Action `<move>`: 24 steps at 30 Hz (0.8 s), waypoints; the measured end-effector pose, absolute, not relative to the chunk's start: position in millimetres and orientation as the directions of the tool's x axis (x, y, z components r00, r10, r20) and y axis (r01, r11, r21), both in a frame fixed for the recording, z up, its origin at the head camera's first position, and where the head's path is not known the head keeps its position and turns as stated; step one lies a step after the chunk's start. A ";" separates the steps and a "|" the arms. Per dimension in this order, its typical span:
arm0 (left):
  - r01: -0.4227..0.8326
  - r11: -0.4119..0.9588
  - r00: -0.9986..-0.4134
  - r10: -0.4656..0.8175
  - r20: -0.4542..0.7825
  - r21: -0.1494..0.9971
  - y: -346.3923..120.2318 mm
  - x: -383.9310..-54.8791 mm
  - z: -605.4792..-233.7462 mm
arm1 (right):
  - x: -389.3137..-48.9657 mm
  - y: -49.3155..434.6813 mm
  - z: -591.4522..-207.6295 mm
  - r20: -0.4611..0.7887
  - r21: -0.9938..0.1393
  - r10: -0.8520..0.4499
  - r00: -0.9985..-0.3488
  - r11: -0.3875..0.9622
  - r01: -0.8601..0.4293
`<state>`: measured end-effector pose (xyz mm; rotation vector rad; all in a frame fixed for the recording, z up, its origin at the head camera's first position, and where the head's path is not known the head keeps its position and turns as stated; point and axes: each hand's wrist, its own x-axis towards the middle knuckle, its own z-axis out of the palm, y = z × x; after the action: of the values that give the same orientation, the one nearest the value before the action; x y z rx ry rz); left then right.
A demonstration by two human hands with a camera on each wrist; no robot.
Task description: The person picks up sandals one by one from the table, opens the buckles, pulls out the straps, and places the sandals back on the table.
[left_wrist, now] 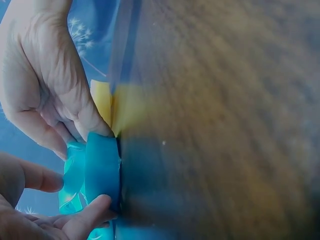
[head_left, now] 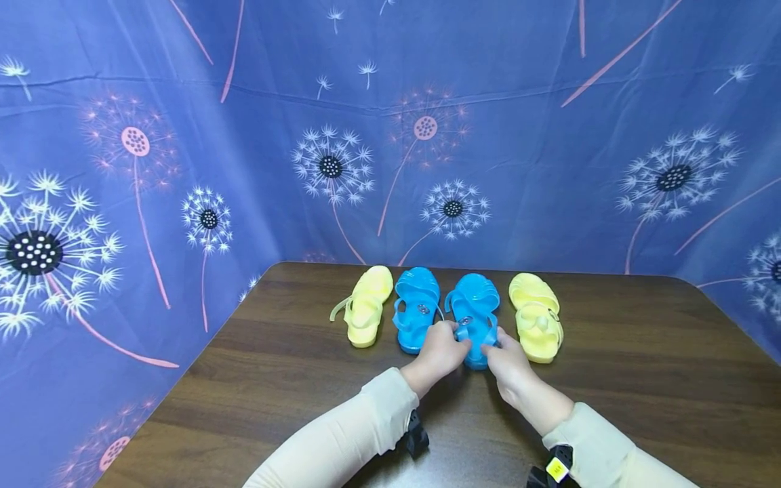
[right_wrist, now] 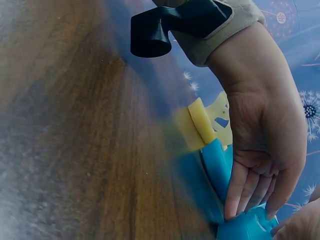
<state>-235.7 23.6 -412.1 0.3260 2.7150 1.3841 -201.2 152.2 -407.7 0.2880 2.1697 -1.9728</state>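
Two blue sandals stand side by side on the brown table, toes toward the backdrop. Both hands hold the right blue sandal (head_left: pixel 478 299) near its heel. My left hand (head_left: pixel 441 352) pinches it from the left, close to the strap and beside the left blue sandal (head_left: pixel 417 298). On the other side my right hand (head_left: pixel 515 369) grips the same sandal, thumb on the near heel edge. The left wrist view shows fingers of both hands around its heel (left_wrist: pixel 102 170). Seen from the right wrist, the left hand (right_wrist: pixel 267 130) reaches down to the sandal (right_wrist: pixel 245 227).
A yellow sandal (head_left: pixel 367 305) with a loose strap sits left of the blue pair. Another yellow sandal (head_left: pixel 538 318) lies to the right, near my right hand. The wooden table (head_left: pixel 647 352) ends at a blue backdrop (head_left: pixel 525 169) with dandelion prints.
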 end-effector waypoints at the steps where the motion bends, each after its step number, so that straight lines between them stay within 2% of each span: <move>1: 0.145 0.569 -0.976 0.218 0.022 0.810 23.3 -236.4 -412.0 | -202.7 151.9 -408.3 -0.276 -0.957 0.014 -0.961 0.092 0.276; 9: 0.077 0.563 -0.987 0.159 -0.017 0.823 26.8 -238.3 -411.0 | -212.1 153.5 -414.9 -0.299 -0.948 0.037 -0.954 0.100 0.301; 24: 0.080 0.569 -0.991 0.135 0.003 0.818 29.4 -245.3 -412.1 | -217.3 146.6 -408.9 -0.301 -0.947 0.077 -0.950 0.094 0.308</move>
<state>-245.3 29.4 -412.1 0.1868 2.7294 1.4181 -217.3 146.6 -408.9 0.3895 2.1865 -1.9665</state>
